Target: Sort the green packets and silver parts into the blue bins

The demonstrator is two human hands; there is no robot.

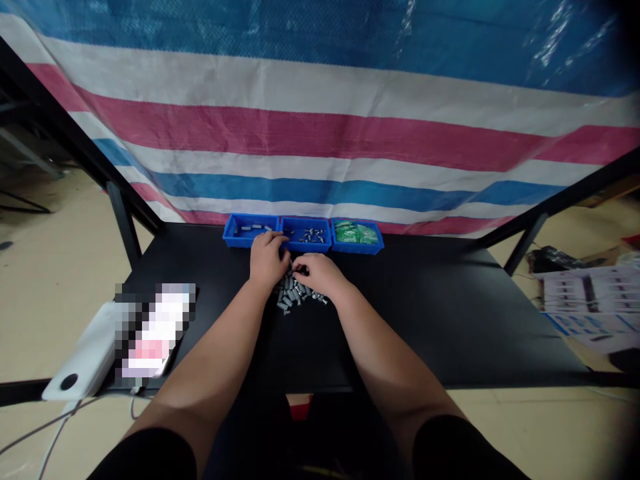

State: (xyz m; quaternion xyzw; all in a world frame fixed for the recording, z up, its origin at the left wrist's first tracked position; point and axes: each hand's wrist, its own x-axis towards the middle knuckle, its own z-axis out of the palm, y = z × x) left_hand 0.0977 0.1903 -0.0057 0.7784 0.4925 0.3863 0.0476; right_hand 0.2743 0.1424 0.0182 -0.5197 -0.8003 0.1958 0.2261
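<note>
A heap of small grey metal cylinders [299, 295] is seen on the black table [450, 320], at 6 o'clock from 3 blue plastic bins [303, 234]. It is touched by the left hand [267, 259] at 11 o'clock, fingers curled. A piece appears pinched by the right hand [320, 272], though this cannot be told surely.

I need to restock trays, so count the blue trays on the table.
3, side by side at the table's far edge: the left tray with a few metal parts, the middle tray with metal parts, the right tray with green pieces. None seems hidden.
</note>
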